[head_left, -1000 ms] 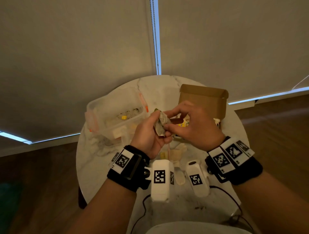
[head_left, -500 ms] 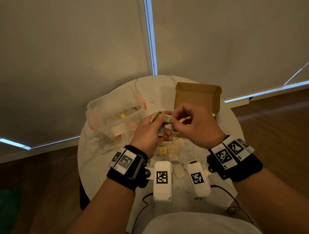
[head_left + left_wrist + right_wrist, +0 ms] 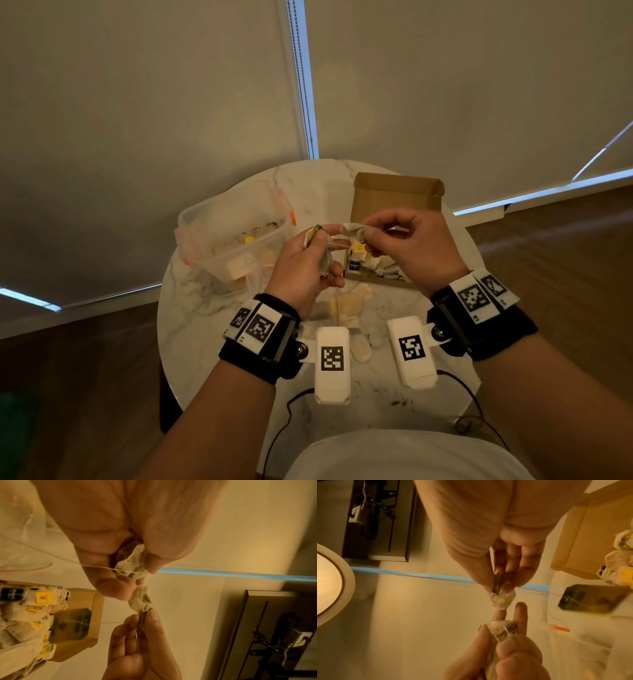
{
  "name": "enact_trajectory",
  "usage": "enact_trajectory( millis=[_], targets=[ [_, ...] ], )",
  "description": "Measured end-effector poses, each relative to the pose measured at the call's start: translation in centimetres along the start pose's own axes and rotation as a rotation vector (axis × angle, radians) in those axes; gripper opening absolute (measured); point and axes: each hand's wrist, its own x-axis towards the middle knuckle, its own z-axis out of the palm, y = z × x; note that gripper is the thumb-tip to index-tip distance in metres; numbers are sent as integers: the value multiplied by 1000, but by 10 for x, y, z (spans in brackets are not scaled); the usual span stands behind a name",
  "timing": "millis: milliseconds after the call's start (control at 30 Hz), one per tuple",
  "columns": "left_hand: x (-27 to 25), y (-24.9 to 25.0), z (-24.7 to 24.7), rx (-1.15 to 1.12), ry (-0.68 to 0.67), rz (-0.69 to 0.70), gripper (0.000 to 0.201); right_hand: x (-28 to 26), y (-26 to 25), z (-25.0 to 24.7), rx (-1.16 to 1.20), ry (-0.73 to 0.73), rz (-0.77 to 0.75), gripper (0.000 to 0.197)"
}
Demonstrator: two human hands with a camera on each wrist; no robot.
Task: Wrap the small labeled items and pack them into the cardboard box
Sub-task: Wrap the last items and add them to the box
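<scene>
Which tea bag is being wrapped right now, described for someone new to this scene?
On the round marble table an open cardboard box holds tagged tea bags. Just in front of it, the left hand and right hand pinch one crumpled tea bag between them. It alone is held in the air.

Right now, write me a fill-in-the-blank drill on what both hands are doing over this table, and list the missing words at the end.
1. The left hand and right hand both pinch one crumpled ____.
2. The cardboard box stands open on the ____ side of the round table.
3. The clear plastic container has ____ latches.
4. Yellow-tagged tea bags already lie inside the ____.

Missing words: tea bag; right; orange; cardboard box
</scene>
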Motion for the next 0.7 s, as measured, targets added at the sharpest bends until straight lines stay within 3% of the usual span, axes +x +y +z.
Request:
enact_trajectory(
  millis=[167, 400, 533, 667, 700],
  targets=[
    [1, 6, -1, -14, 22, 18, 30, 8, -2, -1, 247, 95, 112, 8],
    [4, 17, 3, -2, 62, 55, 23, 15, -14, 1, 610, -24, 228, 20],
    [5, 20, 5, 95, 48, 145, 18, 14, -18, 3, 625, -151, 287, 24],
    [4, 23, 5, 133, 53, 205, 3, 11, -17, 5, 522, -259, 314, 19],
    [5, 23, 4, 139, 70, 217, 7, 10, -16, 5, 483, -267, 316, 22]
  ],
)
